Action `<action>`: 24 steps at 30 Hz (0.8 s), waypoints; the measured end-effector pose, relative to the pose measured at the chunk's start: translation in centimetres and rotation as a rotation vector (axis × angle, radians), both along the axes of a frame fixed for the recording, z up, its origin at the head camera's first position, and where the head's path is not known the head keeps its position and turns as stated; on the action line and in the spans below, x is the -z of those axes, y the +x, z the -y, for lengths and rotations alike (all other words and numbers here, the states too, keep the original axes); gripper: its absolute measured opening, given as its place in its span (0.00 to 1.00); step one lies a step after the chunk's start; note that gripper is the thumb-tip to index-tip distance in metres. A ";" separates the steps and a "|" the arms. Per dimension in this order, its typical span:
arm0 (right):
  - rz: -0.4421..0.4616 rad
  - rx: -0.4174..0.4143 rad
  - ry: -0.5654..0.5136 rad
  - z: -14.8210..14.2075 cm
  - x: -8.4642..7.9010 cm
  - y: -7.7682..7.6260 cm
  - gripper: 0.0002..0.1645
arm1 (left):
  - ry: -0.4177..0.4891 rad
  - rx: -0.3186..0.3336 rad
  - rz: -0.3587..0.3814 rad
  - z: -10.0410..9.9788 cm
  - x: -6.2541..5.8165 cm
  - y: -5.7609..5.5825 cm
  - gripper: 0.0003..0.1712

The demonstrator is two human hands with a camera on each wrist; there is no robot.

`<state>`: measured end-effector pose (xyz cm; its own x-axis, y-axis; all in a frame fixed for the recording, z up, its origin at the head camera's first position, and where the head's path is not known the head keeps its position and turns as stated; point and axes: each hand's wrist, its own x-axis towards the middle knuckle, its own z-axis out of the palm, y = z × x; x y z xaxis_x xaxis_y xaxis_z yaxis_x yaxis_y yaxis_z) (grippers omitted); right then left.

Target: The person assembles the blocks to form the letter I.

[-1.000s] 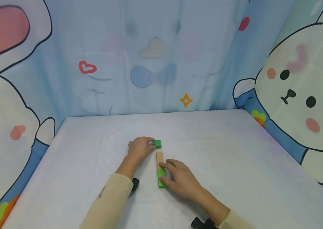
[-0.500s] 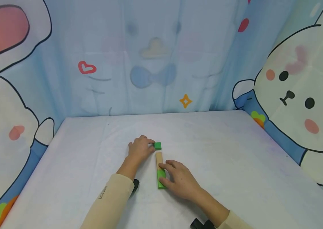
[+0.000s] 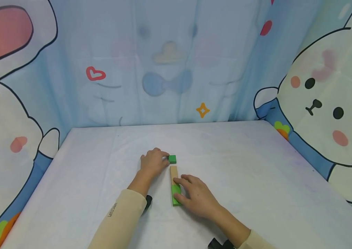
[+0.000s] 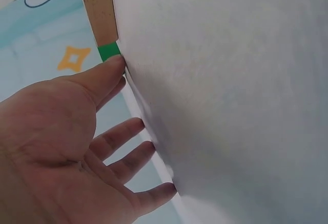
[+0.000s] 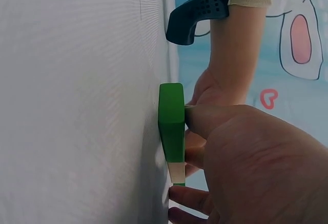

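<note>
A small green block (image 3: 172, 159) sits near the middle of the white table. My left hand (image 3: 154, 164) pinches its left side with thumb and index finger, and the other fingers reach down to the cloth in the left wrist view. Just nearer lies a plain wooden block (image 3: 174, 173), a narrow gap away from the small one. End to end with it is a longer, lighter green block (image 3: 174, 197). My right hand (image 3: 199, 197) rests its thumb on that lighter green block (image 5: 171, 124) and its index fingertip on the wooden one, fingers lightly bent.
White cloth covers the table (image 3: 256, 180). Behind and at both sides hangs a blue curtain (image 3: 116, 41) with cartoon animals. Black wrist devices (image 3: 220, 243) sit on both wrists, by the cream sleeves (image 3: 123, 214).
The small green block has moved slightly nearer with my left hand, narrowing its gap to the wooden block. My right hand stays on the row.
</note>
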<state>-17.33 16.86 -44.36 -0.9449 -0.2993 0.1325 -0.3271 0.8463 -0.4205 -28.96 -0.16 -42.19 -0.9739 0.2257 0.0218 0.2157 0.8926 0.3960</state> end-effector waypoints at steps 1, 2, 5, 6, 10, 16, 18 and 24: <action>-0.001 -0.002 -0.002 0.0 0.0 0.0 0.30 | 0.001 0.001 -0.003 0.0 0.0 0.0 0.19; -0.008 -0.004 -0.003 0.0 0.0 0.0 0.29 | 0.003 0.001 -0.003 0.0 0.0 0.0 0.19; -0.012 -0.010 -0.007 0.0 0.0 0.1 0.29 | 0.009 0.000 -0.007 0.0 0.1 0.1 0.19; -0.016 -0.012 -0.010 0.0 0.0 0.1 0.29 | 0.009 0.000 -0.009 0.0 0.1 0.1 0.19; -0.012 -0.010 -0.012 0.0 -0.1 0.1 0.29 | 0.005 -0.003 -0.008 -0.1 0.0 0.2 0.19; 0.008 -0.003 -0.007 -0.1 -0.1 0.1 0.29 | -0.007 -0.006 -0.011 -0.3 0.1 0.2 0.20; 0.005 -0.002 -0.006 -0.1 -0.1 0.0 0.29 | -0.007 -0.005 -0.014 -0.3 0.1 0.1 0.20; 0.002 -0.004 -0.013 -0.1 0.1 0.1 0.30 | -0.019 -0.014 -0.011 -0.3 0.2 0.0 0.20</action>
<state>-17.27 16.98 -44.46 -0.9442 -0.3009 0.1341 -0.3290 0.8395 -0.4324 -28.94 0.09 -42.42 -0.9767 0.2125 0.0284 0.2074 0.9027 0.3770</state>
